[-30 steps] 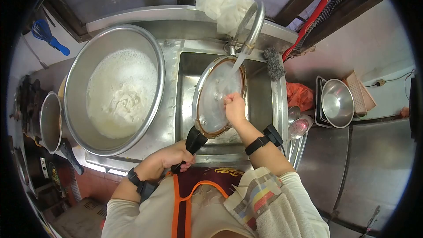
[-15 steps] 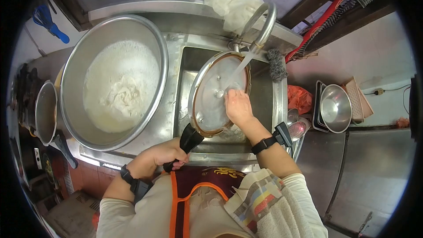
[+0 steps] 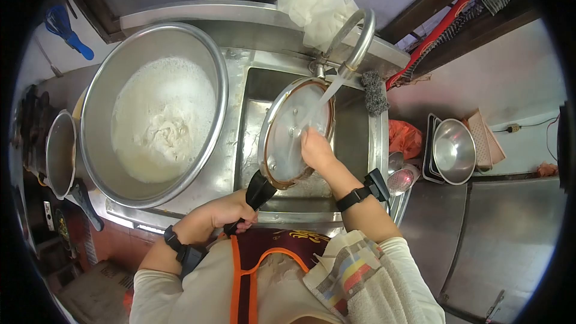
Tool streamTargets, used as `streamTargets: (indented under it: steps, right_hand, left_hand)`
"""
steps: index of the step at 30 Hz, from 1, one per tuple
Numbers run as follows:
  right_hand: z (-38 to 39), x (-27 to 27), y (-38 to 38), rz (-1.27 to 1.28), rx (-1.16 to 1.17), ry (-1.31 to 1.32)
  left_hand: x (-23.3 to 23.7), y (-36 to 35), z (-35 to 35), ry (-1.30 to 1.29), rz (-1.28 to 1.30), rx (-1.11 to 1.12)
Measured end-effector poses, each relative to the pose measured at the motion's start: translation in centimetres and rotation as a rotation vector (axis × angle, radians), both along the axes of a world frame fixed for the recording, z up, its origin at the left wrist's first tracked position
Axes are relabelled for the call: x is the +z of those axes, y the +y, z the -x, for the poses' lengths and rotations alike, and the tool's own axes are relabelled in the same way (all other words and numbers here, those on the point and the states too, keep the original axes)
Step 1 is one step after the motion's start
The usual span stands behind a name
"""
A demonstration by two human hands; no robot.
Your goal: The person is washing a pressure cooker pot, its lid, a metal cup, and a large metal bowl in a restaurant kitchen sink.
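My left hand (image 3: 239,212) is wrapped round the black handle of a round metal lid (image 3: 282,150), which looks like a pressure cooker lid with a brownish ring round its rim. The lid is tilted over the sink (image 3: 246,168), its inner face with small metal fittings towards me. My right hand (image 3: 316,149) is closed, its fingertips against the lid's inner face; whether anything is in them is hidden. From the curved faucet (image 3: 363,42) a stream of water falls onto the lid.
Left of the sink stands a large metal basin (image 3: 222,93) of cloudy, foamy water with pale material in it. Further left is a pot (image 3: 62,156) with a dark handle. A grey scrubber (image 3: 375,93) sits at the sink's right edge. Metal bowls (image 3: 454,151) stand at right.
The lid has turned and looks narrower, its far edge a little lower. My right hand has shifted slightly left and down across its inner face. My left hand keeps its hold.
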State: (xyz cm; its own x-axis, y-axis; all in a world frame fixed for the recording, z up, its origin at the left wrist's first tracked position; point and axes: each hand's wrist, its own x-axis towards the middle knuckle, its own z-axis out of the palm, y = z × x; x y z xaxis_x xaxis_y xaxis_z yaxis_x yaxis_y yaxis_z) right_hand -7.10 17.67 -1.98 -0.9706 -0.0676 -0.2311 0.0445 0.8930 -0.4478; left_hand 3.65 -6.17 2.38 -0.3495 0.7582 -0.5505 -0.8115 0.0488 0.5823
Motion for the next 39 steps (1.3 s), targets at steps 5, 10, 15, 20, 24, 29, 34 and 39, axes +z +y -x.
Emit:
streamTargets:
  steps: [5, 10, 15, 20, 24, 29, 34, 39]
  right_hand:
    - [0.6, 3.5, 0.1, -0.022, 0.022, 0.189]
    - [1.5, 4.0, -0.3, 0.240, 0.020, 0.376]
    - [1.6, 2.9, -1.0, 0.206, 0.008, 0.410]
    - [1.7, 2.1, -0.9, 0.137, 0.091, 0.448]
    - [1.3, 3.0, -1.7, 0.256, -0.063, 0.373]
    - [1.4, 2.5, -2.4, 0.281, -0.189, 0.335]
    - [1.8, 1.1, -1.6, 0.301, -0.260, 0.175]
    - [2.5, 0.1, 2.8, 0.509, -0.107, 0.198]
  left_hand:
    - [0.1, -0.1, 0.1, -0.050, 0.017, 0.019]
    - [0.3, -0.2, 0.1, -0.017, 0.016, -0.001]
    - [0.2, -0.4, -0.1, -0.003, 0.037, -0.030]
    - [0.2, -0.2, -0.2, 0.013, 0.084, -0.046]
    - [0.4, 0.3, -0.1, 0.080, 0.121, -0.069]
    - [0.2, 0.8, -0.3, 0.079, 0.133, -0.050]
    - [1.0, 1.6, -0.3, 0.180, 0.269, -0.062]
    - [1.1, 1.6, -0.2, 0.374, 0.546, -0.055]
